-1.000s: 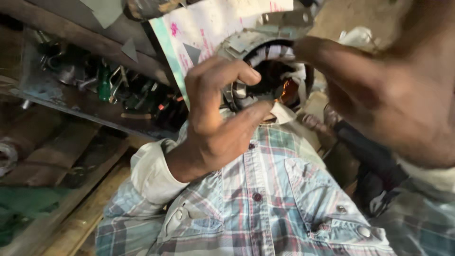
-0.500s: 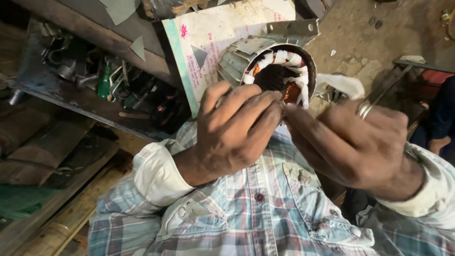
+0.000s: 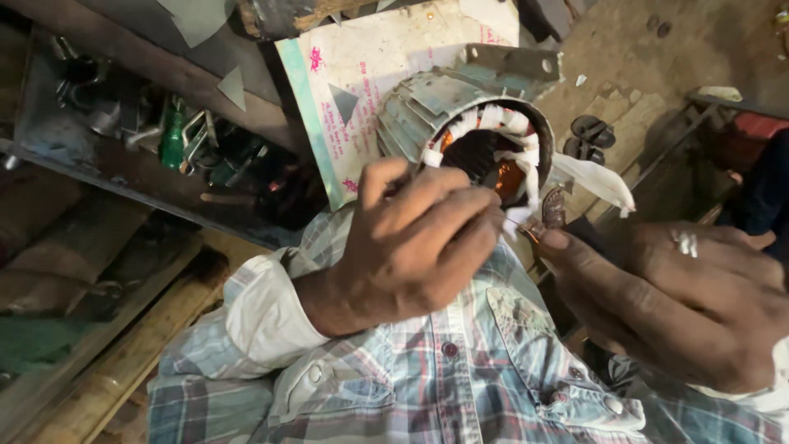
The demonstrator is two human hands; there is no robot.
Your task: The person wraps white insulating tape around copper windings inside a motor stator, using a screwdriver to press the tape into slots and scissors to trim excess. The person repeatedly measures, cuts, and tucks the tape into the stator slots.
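The person's left hand (image 3: 415, 238) is drawn up into a loose fist right in front of the motor stator (image 3: 485, 140), its fingertips pinched together on a thin wire (image 3: 516, 224) that runs off to the right. The right hand (image 3: 674, 304) comes in from the lower right with its thumb and forefinger closed on the other end of that same wire, so the short strand is stretched between the two hands, just below the stator's open mouth. The stator itself is a ribbed grey metal housing lying tilted, its opening facing the person, with copper windings and white insulating strips showing around the inner rim. It rests against a pale printed sheet (image 3: 370, 74) with a green edge. A white strip (image 3: 604, 181) hangs out from the stator's right side. Off to the left, a dark metal tray (image 3: 123, 177) holds a jumble of tools, among them one with a green handle (image 3: 173, 140). Below the hands is the person's checked shirt (image 3: 427, 386), one cuff rolled back at the left wrist.
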